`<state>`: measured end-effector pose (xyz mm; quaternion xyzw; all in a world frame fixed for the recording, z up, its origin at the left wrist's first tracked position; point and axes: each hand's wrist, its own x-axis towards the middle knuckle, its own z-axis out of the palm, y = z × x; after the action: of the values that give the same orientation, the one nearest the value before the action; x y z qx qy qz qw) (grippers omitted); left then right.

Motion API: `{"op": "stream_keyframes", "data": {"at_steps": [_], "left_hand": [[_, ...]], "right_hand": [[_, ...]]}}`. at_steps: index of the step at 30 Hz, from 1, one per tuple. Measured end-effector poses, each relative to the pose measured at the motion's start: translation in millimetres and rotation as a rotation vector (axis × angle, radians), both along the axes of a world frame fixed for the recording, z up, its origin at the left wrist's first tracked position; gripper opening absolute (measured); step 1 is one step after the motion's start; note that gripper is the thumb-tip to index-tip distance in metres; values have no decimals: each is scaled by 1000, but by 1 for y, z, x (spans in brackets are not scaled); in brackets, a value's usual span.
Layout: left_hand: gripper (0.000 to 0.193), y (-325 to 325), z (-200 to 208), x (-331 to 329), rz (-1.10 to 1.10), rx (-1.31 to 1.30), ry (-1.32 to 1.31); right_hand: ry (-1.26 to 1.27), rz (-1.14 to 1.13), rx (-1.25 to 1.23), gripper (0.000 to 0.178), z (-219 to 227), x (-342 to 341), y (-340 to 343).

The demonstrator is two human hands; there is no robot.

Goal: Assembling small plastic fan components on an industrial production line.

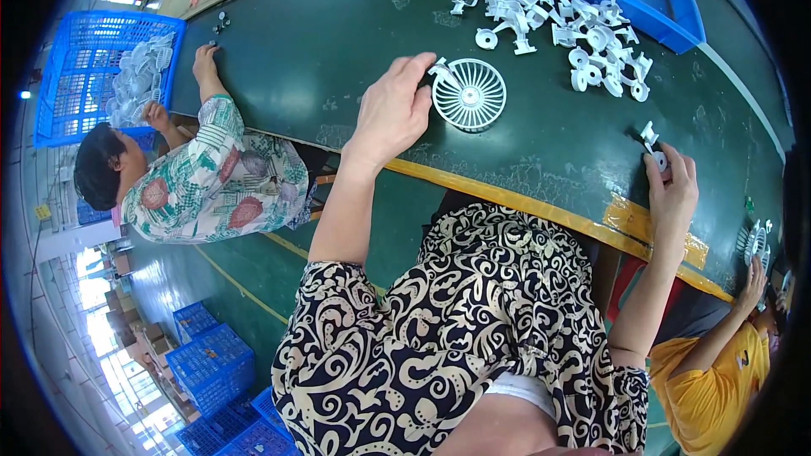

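My left hand is over the green tabletop, its thumb and fingers closed at the left edge of a round white fan grille with radial ribs. A small white clip-like piece sticks up at that edge, beside my fingertips. Whether that piece is joined to the grille, I cannot tell. Farther right and nearer the table's front edge, my right hand has its fingers closed around a small white plastic bracket with a round end. My fingers hide part of that bracket.
Loose white brackets lie heaped at the far right, before a blue tray of similar parts. At left, a co-worker sits by a blue crate of translucent pieces. Another in yellow handles a grille at right. Yellow tape edges the table.
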<state>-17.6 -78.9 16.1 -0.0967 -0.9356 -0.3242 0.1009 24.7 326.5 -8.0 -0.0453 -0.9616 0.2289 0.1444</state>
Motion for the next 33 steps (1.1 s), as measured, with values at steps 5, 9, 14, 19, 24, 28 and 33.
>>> {"op": "stream_keyframes", "data": {"at_steps": [5, 9, 14, 19, 24, 28, 33], "left_hand": [[16, 14, -2, 4, 52, -216, 50], [10, 31, 6, 20, 5, -259, 110], [8, 47, -1, 34, -109, 4, -42], [4, 53, -5, 43, -127, 74, -17], [4, 49, -9, 45, -163, 84, 114], [4, 46, -15, 46, -136, 163, 44], [5, 45, -13, 44, -141, 197, -67]], "right_hand": [[-77, -9, 3, 32, 10, 4, -3], [-11, 120, -110, 32, 26, 7, -50], [150, 393, -249, 27, 34, 10, -125], [163, 391, -49, 30, 17, 12, -148], [138, 372, 18, 32, 17, 16, -151], [133, 403, -37, 31, 15, 13, -149], [98, 527, -90, 27, 16, 9, -138]]}}
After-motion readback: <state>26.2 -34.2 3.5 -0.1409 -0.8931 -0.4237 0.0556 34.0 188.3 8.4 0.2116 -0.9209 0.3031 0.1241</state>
